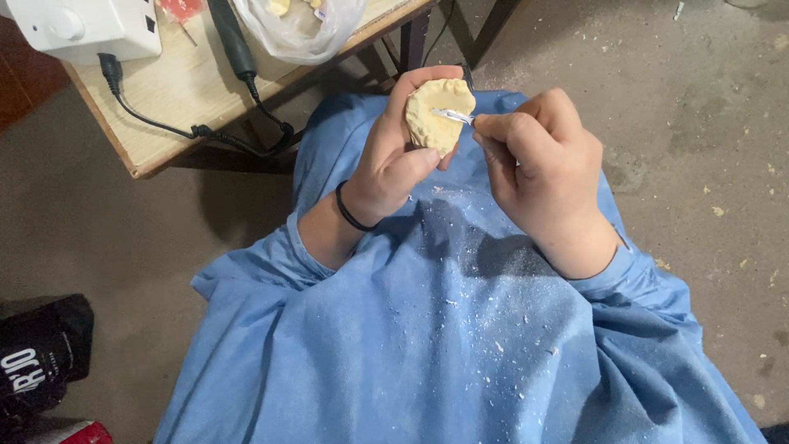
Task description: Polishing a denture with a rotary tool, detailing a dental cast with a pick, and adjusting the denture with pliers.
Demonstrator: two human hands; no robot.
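My left hand (393,156) grips a pale yellow plaster dental cast (438,115), held up over my lap with the thumb under it. A black band circles that wrist. My right hand (546,168) pinches a thin metal tool (454,117), and its tip rests on the cast's surface. Both hands hover above a blue gown (444,329) dusted with white plaster crumbs.
A wooden table (177,107) stands at the upper left with a white machine (82,29), a black handpiece and cable (234,49), and a clear plastic bag (304,29). A black bag (37,353) lies on the concrete floor (699,107) at the lower left.
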